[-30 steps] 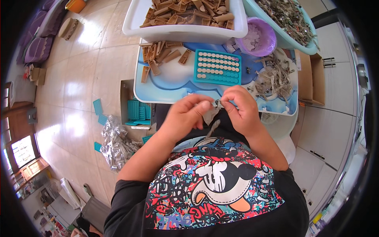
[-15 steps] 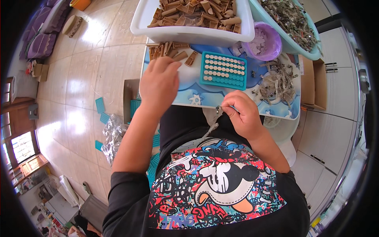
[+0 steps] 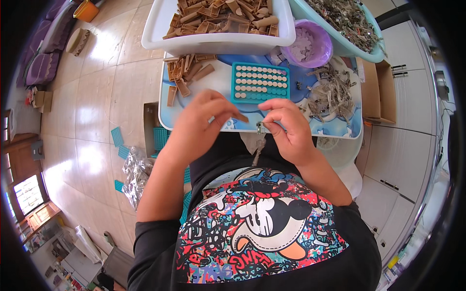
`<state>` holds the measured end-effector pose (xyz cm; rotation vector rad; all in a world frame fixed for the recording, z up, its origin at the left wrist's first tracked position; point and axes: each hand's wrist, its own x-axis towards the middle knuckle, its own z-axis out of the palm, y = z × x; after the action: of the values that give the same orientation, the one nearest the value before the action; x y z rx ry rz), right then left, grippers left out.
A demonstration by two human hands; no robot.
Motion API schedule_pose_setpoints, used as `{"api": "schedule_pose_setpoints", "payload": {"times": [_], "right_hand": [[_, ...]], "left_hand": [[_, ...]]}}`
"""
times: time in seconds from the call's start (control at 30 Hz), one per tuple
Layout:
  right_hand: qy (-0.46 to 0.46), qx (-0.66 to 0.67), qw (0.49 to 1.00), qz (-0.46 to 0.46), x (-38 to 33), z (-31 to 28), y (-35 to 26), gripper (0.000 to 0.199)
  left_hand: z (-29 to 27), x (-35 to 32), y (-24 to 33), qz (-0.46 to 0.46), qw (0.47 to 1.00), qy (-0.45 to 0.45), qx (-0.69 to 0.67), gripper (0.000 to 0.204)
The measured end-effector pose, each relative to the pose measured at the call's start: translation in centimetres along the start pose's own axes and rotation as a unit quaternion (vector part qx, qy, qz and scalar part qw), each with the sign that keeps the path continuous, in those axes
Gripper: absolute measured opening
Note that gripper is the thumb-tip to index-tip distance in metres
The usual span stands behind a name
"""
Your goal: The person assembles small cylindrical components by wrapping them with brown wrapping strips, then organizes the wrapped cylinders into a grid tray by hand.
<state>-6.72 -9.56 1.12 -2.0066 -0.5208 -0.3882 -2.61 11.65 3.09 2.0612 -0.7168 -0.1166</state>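
Observation:
My left hand is closed on a small brown plastic piece, whose tip sticks out past the fingers. Opposite it, my right hand pinches a small green circuit board with a greyish wire bundle hanging down over my lap. Both hands are above the table's near edge, a short gap between them. Just beyond stands a teal tray with rows of round white discs; part of its front rows shows bare teal. Loose brown plastic pieces lie at the table's left.
A white bin of brown pieces stands at the back, beside a purple bowl of whitish bits and a light-blue tub of wired parts. More wired parts are heaped at right. A cardboard box stands beyond the table.
My left hand has come from the loose pieces toward my right hand, now holding a brown piece. Some loose pieces shifted. The right hand still holds the circuit board, and the view has shifted slightly.

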Motion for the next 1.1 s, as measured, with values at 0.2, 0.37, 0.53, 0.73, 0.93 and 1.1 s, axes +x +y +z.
{"api": "schedule_pose_setpoints", "payload": {"times": [0.2, 0.37, 0.53, 0.73, 0.93, 1.1], "right_hand": [[-0.04, 0.048, 0.997, 0.036, -0.9, 0.9, -0.4, 0.011], [-0.04, 0.028, 0.998, 0.028, -1.3, 1.2, -0.1, 0.009], [-0.057, 0.127, 0.987, 0.083, -0.9, 0.3, 0.1, 0.01], [-0.014, 0.026, 0.998, 0.058, -0.4, 0.4, 0.2, 0.01], [0.009, -0.026, 0.998, 0.047, -0.2, 0.7, -0.1, 0.011], [-0.004, -0.067, 0.998, 0.022, 0.0, 0.7, -0.2, 0.01]], "left_hand": [[4.3, -1.5, -0.3, -0.248, 0.827, 0.046, -0.503, 0.022], [6.2, -2.1, -0.9, -0.37, 0.69, 0.056, -0.619, 0.026], [5.6, -1.9, -0.9, -0.334, 0.667, 0.049, -0.664, 0.027], [5.9, -1.9, -0.7, -0.274, 0.656, 0.022, -0.703, 0.029], [5.9, -2.2, -0.7, -0.28, 0.667, 0.007, -0.691, 0.031], [5.9, -2.2, -0.2, -0.286, 0.667, 0.019, -0.688, 0.03]]}}
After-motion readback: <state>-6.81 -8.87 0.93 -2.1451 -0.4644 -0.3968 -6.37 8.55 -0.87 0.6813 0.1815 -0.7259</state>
